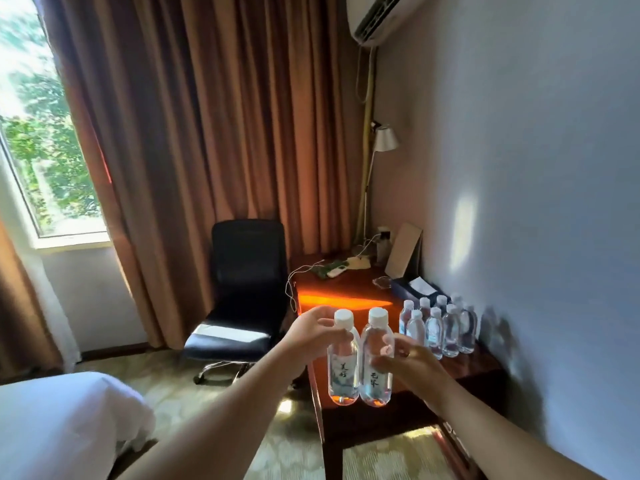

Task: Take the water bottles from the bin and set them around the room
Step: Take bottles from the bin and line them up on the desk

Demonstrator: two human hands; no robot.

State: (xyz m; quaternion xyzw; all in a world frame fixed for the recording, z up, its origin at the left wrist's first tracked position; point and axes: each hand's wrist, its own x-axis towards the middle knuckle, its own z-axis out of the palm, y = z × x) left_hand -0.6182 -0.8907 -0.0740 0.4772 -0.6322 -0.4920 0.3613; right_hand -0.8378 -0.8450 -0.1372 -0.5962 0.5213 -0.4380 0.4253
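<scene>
Two water bottles are held up side by side, touching, in front of the near edge of the wooden tabletop (346,292); the left hand (308,332) grips the left bottle (343,367) high up, its fingers curled round the neck just under the white cap, and the right hand (405,363) holds the right bottle (375,365) at mid-body, fingers wrapped round its far side. Both bottles hang upright in the air, not yet set down. Farther right on the tabletop, close to the wall, a cluster of bottles (440,327) stands in two tight rows (the bin itself is not in view).

The step in hand looks to be placing this pair. To do it well, I would lower each bottle straight down with its base flat; a tilted landing on so narrow a foot could tip it. Set them on the bare wood to the left of the cluster, just beside it and not touching, so the standing rows are not knocked. The neck grip on the left bottle lets it swing, so that one should land slowly; release only once each base sits firm.

A black chair (247,289) stands to the left of the tabletop and a bed corner (65,420) lies near left.
</scene>
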